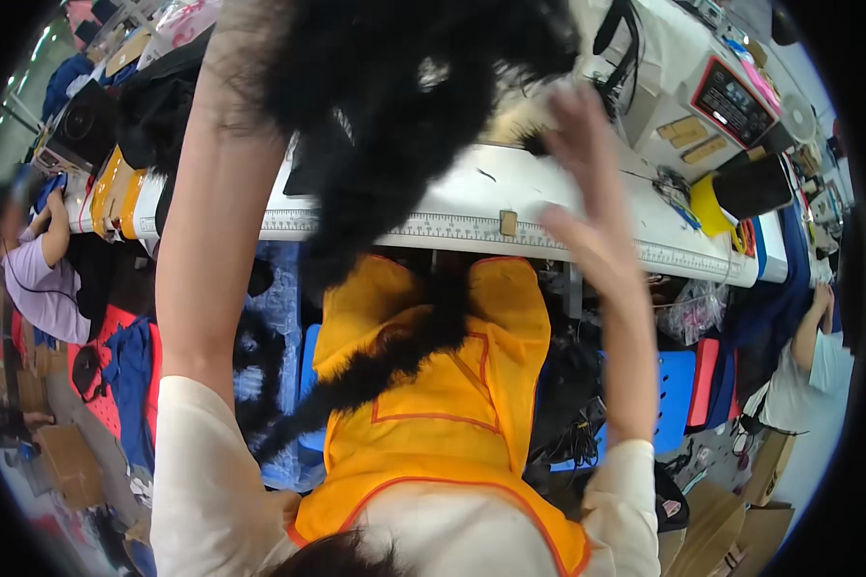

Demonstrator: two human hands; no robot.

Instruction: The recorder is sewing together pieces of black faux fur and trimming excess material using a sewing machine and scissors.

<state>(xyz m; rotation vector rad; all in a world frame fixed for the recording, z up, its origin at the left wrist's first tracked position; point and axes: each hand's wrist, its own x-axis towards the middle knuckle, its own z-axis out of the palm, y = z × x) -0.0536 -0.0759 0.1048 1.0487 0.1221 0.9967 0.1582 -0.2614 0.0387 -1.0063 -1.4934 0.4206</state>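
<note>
My left forearm [216,240] reaches up into a large mass of black fluffy, feathery material [385,106]; the hand itself is hidden there. My right hand [582,183] is blurred, with thumb and fingers apart, beside a small black tuft [532,139]. The dark material hangs over the white table edge with a printed ruler [423,223]. Below it, a fluffy black strip [366,375] lies across my orange-yellow apron [500,385]. A small tan piece [507,222] is on the ruler.
A red-framed device [731,101], yellow holder [709,204] and black cup-like container [752,185] stand at the right. Co-workers sit at left [43,279] and right [808,356]. Blue stools [678,394], red crates [101,385] and cardboard boxes [67,462] are below.
</note>
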